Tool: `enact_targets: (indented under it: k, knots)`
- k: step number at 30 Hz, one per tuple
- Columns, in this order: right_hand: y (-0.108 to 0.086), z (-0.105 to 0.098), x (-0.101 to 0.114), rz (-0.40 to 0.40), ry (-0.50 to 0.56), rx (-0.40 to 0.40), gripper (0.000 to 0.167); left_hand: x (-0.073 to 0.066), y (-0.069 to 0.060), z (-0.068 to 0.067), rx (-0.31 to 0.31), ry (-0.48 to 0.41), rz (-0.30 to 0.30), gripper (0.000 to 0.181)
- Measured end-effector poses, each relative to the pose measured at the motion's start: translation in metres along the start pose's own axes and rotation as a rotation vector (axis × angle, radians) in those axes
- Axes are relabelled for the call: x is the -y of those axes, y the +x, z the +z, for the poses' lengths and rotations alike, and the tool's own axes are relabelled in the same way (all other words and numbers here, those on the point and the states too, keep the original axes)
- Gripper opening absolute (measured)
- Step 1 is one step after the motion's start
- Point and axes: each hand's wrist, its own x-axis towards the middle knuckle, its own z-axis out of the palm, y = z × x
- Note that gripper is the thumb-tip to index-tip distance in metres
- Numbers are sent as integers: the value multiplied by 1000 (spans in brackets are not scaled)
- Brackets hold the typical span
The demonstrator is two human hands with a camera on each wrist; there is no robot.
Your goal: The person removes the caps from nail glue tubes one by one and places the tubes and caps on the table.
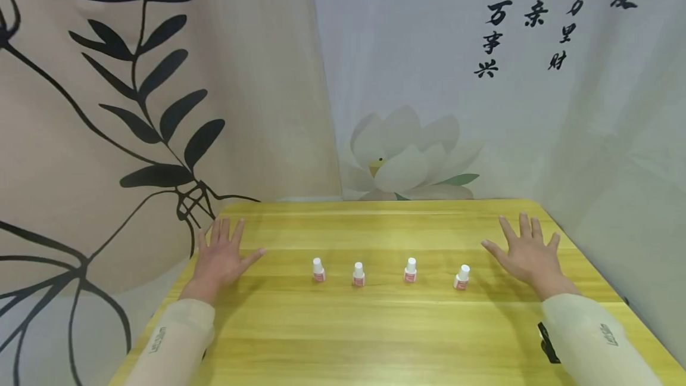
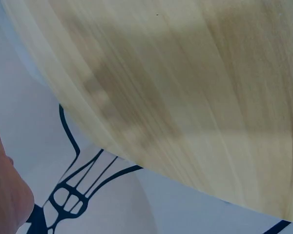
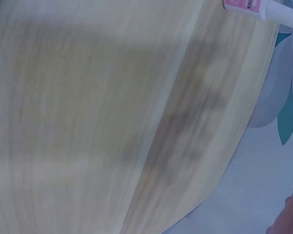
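Several small white bottles with pink labels stand upright in a loose row across the middle of the table in the head view: one at the left, two between, one at the right. My left hand, fingers spread, is over the table's left side, holding nothing. My right hand is likewise spread and empty over the right side, nearest the rightmost bottle. The right wrist view shows one bottle at its top edge. Part of a hand shows in the left wrist view.
The yellow wood-grain table has rounded far corners. Behind it hangs a cloth printed with dark leaves, a pale lotus and black writing. A black object shows beside the right sleeve.
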Motion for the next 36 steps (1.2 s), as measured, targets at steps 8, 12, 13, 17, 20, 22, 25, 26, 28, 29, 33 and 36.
enact_targets:
  k: [8,12,13,17,20,22,25,26,28,29,33,36]
  knots:
    - [4,0,4,-12,19,-40,88,-3,2,-6,3,-14,-7,101]
    - [6,-3,7,-9,19,-55,87,-6,8,-7,-4,-39,8,101]
    - [7,-5,8,-10,19,-58,87,-8,9,-7,-6,-46,11,101]
    - [8,-9,16,-17,33,-70,86,-15,18,-9,-19,-46,23,99]
    - [10,-13,21,-24,48,-78,85,-23,24,-12,-16,-42,33,99]
    - [12,-14,24,-29,57,-83,85,-28,27,-14,-14,-41,41,99]
    - [15,-16,27,-36,64,-87,84,-36,32,-17,-19,-47,58,99]
    - [16,-17,28,-39,65,-88,84,-39,33,-18,-23,-55,64,99]
    - [17,-19,31,-45,69,-87,85,-45,35,-19,-37,-70,81,99]
    - [17,-20,32,-48,75,-85,85,-48,37,-20,-45,-77,92,99]
    - [18,-23,38,-60,89,-88,85,-62,42,-24,-69,-93,139,98]
    - [19,-25,42,-71,103,-96,85,-76,46,-28,-77,-90,169,98]
